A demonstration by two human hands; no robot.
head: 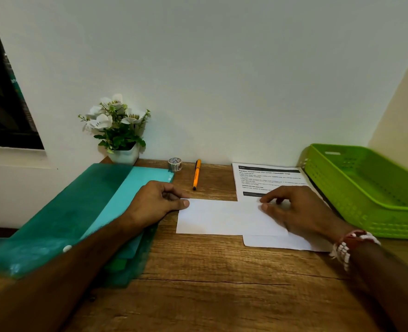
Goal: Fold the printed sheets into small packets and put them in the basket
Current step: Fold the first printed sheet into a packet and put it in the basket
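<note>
mid wooden desk (210,271): my left hand (155,202) pinches left edge of half-folded white paper sheet (222,218), my right hand (299,212) pinches its right end. light, floppy, creases readily; best held at edges. lime-green plastic basket (366,188) sits right.

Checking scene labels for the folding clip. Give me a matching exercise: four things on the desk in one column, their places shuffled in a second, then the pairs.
Things
1. orange plastic pen
2. lime-green perforated plastic basket
3. small roll of patterned tape
4. folded white paper sheet

Places
A. between the white flower pot and the pen
B. held at its ends by the left hand and right hand
C. at the right end of the wooden desk
D. between the tape and the printed sheet

Pairs: 1-D, 2-C, 3-A, 4-B
</note>
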